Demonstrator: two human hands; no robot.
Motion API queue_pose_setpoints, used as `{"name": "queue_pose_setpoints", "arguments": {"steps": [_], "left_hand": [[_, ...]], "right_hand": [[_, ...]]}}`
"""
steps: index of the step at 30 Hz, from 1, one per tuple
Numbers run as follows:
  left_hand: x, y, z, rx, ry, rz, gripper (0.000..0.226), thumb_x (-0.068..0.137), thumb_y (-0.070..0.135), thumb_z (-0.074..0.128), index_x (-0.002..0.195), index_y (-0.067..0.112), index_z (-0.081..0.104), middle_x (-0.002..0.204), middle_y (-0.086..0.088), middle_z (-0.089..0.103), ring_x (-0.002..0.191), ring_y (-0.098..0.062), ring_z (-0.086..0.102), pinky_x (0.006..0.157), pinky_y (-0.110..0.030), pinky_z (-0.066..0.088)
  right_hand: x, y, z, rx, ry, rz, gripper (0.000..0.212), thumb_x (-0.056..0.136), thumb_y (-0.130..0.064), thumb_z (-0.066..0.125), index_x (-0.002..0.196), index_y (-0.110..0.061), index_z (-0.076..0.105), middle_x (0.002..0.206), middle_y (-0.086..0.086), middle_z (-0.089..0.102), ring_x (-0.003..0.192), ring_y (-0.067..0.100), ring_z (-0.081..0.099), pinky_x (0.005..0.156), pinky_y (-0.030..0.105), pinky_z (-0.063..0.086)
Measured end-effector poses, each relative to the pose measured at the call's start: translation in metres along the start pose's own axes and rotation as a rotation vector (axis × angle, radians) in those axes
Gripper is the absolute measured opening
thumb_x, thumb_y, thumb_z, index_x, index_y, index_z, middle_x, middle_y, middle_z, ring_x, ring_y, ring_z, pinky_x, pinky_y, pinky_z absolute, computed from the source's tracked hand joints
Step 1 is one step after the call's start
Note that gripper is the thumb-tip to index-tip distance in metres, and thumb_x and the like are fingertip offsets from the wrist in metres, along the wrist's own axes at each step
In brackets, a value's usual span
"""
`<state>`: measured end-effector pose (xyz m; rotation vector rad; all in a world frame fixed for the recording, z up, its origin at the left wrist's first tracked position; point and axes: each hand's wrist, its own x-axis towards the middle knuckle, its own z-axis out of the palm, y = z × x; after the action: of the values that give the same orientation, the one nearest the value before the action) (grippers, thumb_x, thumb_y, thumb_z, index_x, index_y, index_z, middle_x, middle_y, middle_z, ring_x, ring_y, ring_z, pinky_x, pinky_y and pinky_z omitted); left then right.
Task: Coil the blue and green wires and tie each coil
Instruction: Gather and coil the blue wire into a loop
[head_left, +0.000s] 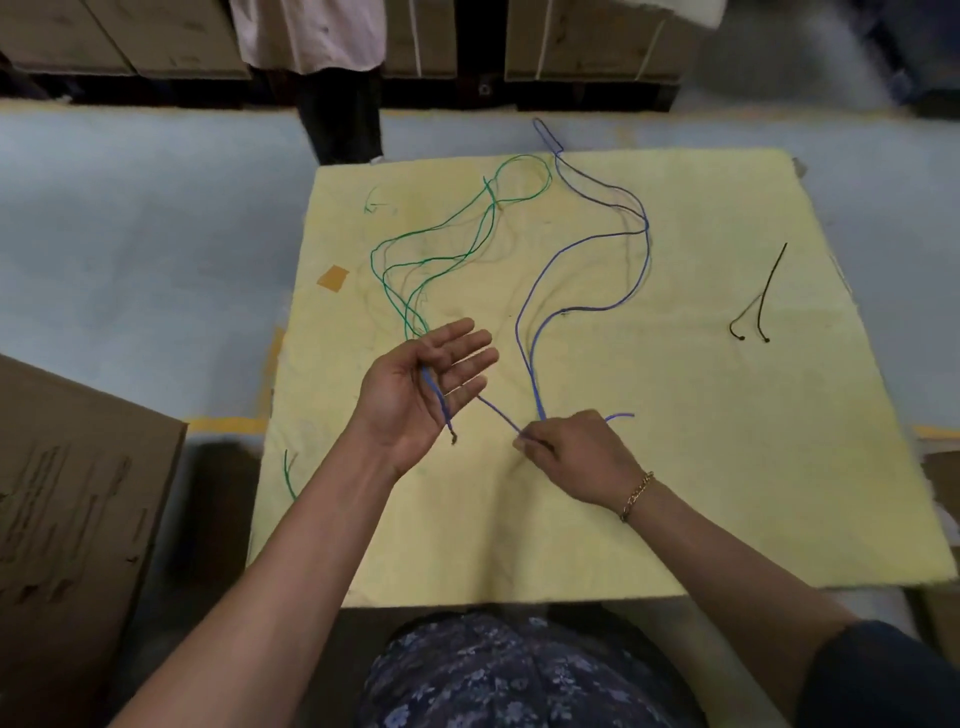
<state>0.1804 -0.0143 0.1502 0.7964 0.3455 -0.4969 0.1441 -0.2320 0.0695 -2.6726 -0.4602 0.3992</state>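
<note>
head cam | looks forward-down | close over yellow mat (675, 467)

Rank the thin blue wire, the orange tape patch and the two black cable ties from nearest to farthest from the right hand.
1. Thin blue wire: pinched in the right hand itself.
2. Two black cable ties: on the mat's right side.
3. Orange tape patch: far left, beyond the left hand.

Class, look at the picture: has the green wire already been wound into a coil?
No, the green wire lies loose in long wavy strands across the yellow mat, with no coil formed.
</note>
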Motion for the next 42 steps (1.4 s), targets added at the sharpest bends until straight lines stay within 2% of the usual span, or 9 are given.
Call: {"name": "queue_pose_setpoints", "arguments": {"steps": [4,10,13,16,21,29,33,37,42], "left_hand": [[0.008,-0.011,0.0,0.044,-0.017,0.086,0.055,0.088,-0.007,0.029,0.136,0.001,0.054,0.134,-0.016,0.065,0.123,-0.034,0.063,0.107,-0.044,0.048],[0.018,-0.041,0.006,0.858,-0.024,0.18,0.056,0.082,-0.002,0.042,0.132,0.016,0.06,0.128,0.001,0.069,0.12,0.0,0.061,0.09,-0.014,0.042],[0.013,-0.051,0.007,1.076,-0.111,0.087,0.026,0.093,0.023,0.046,0.102,0.029,0.069,0.088,0.006,0.075,0.091,-0.004,0.067,0.088,-0.025,0.045],[0.003,-0.053,0.01,1.235,-0.169,-0.03,0.058,0.108,0.046,0.031,0.063,0.029,0.063,0.045,0.004,0.052,0.056,-0.018,0.058,0.087,-0.048,0.051],[-0.011,-0.043,0.023,0.756,-0.316,-0.4,0.066,0.102,0.059,0.031,0.065,0.01,0.055,0.04,0.004,0.019,0.033,-0.012,0.019,0.06,-0.034,0.049],[-0.021,-0.038,0.029,-0.251,-0.679,-0.534,0.03,0.103,0.023,0.04,0.09,0.001,0.056,0.046,-0.002,0.037,0.036,-0.016,0.041,0.05,-0.029,0.052],[-0.013,-0.04,0.027,-0.3,-0.569,-0.367,0.027,0.101,0.025,0.052,0.093,0.002,0.063,0.064,-0.009,0.056,0.053,-0.022,0.061,0.046,-0.03,0.054],[-0.003,-0.032,0.015,-0.451,-0.6,-0.335,0.036,0.107,0.033,0.043,0.093,0.003,0.057,0.061,-0.008,0.053,0.044,-0.018,0.049,0.044,-0.026,0.042],[0.001,-0.016,0.014,-0.402,-0.318,-0.17,0.035,0.097,0.031,0.053,0.097,0.003,0.075,0.084,-0.007,0.076,0.077,-0.023,0.077,0.055,-0.032,0.061]], "right_hand": [[-0.01,-0.013,-0.002,-0.071,-0.182,-0.003,0.028,0.101,-0.028,0.042,0.118,-0.026,0.065,0.103,-0.004,0.074,0.094,0.023,0.064,0.104,0.036,0.034],[-0.016,-0.034,-0.03,0.027,-0.229,-0.086,0.031,0.096,-0.025,0.042,0.115,-0.027,0.067,0.074,-0.01,0.065,0.071,0.011,0.054,0.105,0.033,0.029],[-0.012,-0.036,-0.054,0.039,-0.088,-0.122,0.035,0.088,-0.031,0.039,0.102,-0.029,0.071,0.057,-0.011,0.046,0.055,0.007,0.035,0.099,0.035,0.03],[-0.01,-0.029,-0.076,0.011,-0.009,-0.124,0.041,0.079,-0.042,0.033,0.09,-0.032,0.071,0.057,-0.009,0.055,0.053,0.006,0.037,0.099,0.032,0.032],[-0.012,-0.016,-0.092,-0.028,0.088,-0.17,0.023,0.084,-0.033,0.049,0.091,-0.03,0.071,0.066,-0.016,0.057,0.064,0.005,0.049,0.105,0.04,0.028],[-0.004,0.0,-0.058,0.032,0.148,-0.025,0.059,0.088,-0.06,0.03,0.133,-0.034,0.058,0.142,-0.016,0.053,0.144,0.008,0.034,0.119,0.043,0.009],[-0.006,-0.005,-0.033,0.428,0.132,0.112,0.059,0.082,-0.035,0.047,0.139,-0.021,0.054,0.141,-0.004,0.057,0.127,0.01,0.053,0.112,0.037,0.035],[-0.015,-0.006,-0.022,0.687,0.164,0.289,0.033,0.097,-0.014,0.049,0.125,-0.022,0.065,0.103,-0.006,0.068,0.065,-0.004,0.054,0.067,0.017,0.042],[-0.027,-0.004,-0.02,0.843,0.066,0.289,0.025,0.106,-0.032,0.045,0.107,-0.019,0.066,0.07,-0.006,0.068,0.066,0.01,0.063,0.07,0.023,0.047]]}}
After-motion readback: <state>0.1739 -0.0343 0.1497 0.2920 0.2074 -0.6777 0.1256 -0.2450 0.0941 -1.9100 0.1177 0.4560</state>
